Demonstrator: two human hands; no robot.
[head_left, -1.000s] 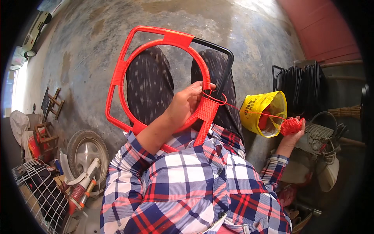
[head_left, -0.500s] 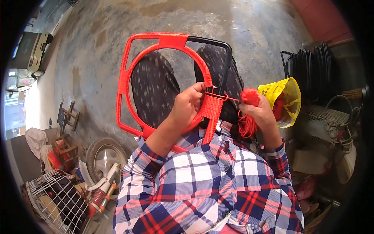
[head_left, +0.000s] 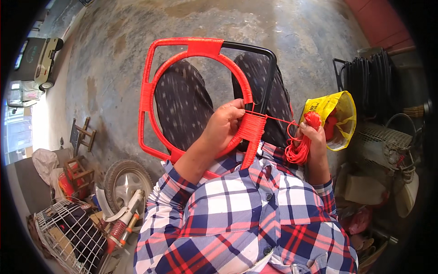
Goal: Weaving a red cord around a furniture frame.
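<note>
A metal frame (head_left: 144, 97), a round ring inside a rounded square, lies across my lap. Red cord wraps most of it, while black metal (head_left: 270, 75) shows along its right side. My left hand (head_left: 223, 124) is closed on the ring's right part, thumb and finger pinching beside the wound band (head_left: 252, 128). From that band a strand runs taut to the right. There my right hand (head_left: 314, 139) is closed around a bundle of red cord (head_left: 299, 150), whose loops hang below the fingers. The strand has a small loop near this hand.
Right of my knee stands a yellow bag (head_left: 335, 107) with red material inside. Farther right are stacked black metal frames (head_left: 368, 77) and a wire basket (head_left: 378, 139). At the left lie a wheel (head_left: 127, 180), a wire crate (head_left: 68, 228) and a small wooden stool (head_left: 83, 137).
My right hand has moved right and slightly down with the cord bundle, away from the frame. The strand now lies taut against the wound band. My left hand keeps its hold on the ring.
</note>
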